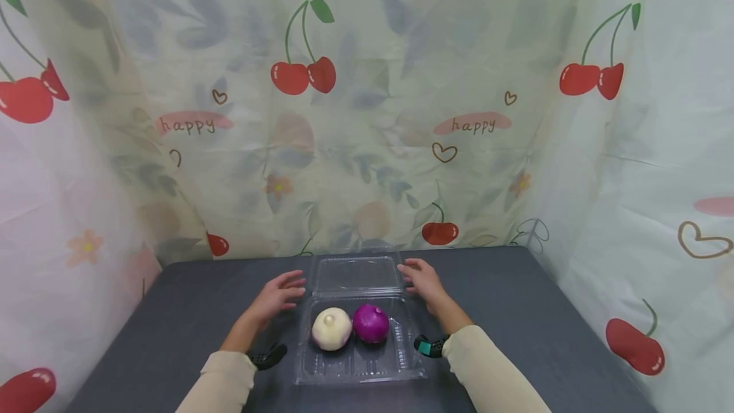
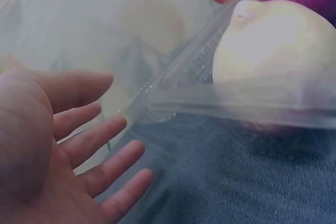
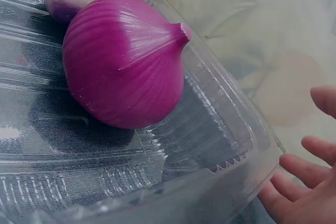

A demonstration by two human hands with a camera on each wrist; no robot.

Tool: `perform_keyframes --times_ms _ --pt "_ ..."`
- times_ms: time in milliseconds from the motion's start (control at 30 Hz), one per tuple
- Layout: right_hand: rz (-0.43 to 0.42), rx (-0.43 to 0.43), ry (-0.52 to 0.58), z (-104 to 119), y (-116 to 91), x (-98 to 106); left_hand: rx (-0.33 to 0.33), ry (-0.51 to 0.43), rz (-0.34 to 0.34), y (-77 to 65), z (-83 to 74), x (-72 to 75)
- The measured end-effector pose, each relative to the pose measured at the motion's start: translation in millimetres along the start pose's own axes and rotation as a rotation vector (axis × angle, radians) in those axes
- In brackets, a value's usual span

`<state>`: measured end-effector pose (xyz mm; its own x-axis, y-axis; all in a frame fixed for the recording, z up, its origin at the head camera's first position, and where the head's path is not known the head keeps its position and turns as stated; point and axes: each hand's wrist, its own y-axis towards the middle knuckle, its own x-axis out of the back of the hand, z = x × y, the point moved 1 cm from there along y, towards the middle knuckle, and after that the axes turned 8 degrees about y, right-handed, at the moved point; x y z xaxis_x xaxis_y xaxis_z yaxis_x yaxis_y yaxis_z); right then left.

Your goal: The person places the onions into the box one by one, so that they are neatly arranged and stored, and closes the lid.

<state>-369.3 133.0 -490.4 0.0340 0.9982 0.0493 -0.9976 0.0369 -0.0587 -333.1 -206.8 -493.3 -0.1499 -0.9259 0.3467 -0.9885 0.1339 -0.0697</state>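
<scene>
On the dark table lies a clear plastic clamshell box (image 1: 398, 359), its lid (image 1: 355, 274) folded back on the far side. Inside the tray part, a white turnip (image 1: 331, 330) with a purplish underside sits at the left. A purple onion (image 1: 371, 324) is right beside it, its stem end tipped toward the far side in the right wrist view. My left hand (image 1: 279, 295) is just left of the hinge, fingers spread and holding nothing. On the other side, my right hand (image 1: 425, 283) has its relaxed fingers close by the lid's right edge, also holding nothing.
The dark tabletop (image 1: 189, 311) extends to both sides of the box. A cherry-printed curtain (image 1: 355, 145) hangs behind the table's back edge and along both sides. Dark bands with small devices sit on both wrists, below cream sleeves (image 1: 496, 371).
</scene>
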Motion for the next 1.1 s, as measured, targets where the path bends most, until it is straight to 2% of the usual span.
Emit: perform_keyframes --times_ms 200,333,600,833,1100 --pt "0.013 -0.013 0.038 -1 0 0 -0.023 -0.046 0.008 1.2 -2.3 -2.6" --pt "0.026 -0.017 0.042 -1 -1 0 -0.017 -0.079 -0.018 2.2 -1.8 -5.6" --pt "0.027 -0.026 0.025 -4 -3 2 0.005 -0.061 -0.063 3.7 0.0 -11.7" --pt "0.032 -0.011 0.073 3 -6 2 0.002 -0.105 -0.056 -1.4 -3.7 -7.3" --pt "0.017 0.032 0.054 14 -9 4 0.003 -0.117 -0.077 -1.3 -15.7 -0.5"
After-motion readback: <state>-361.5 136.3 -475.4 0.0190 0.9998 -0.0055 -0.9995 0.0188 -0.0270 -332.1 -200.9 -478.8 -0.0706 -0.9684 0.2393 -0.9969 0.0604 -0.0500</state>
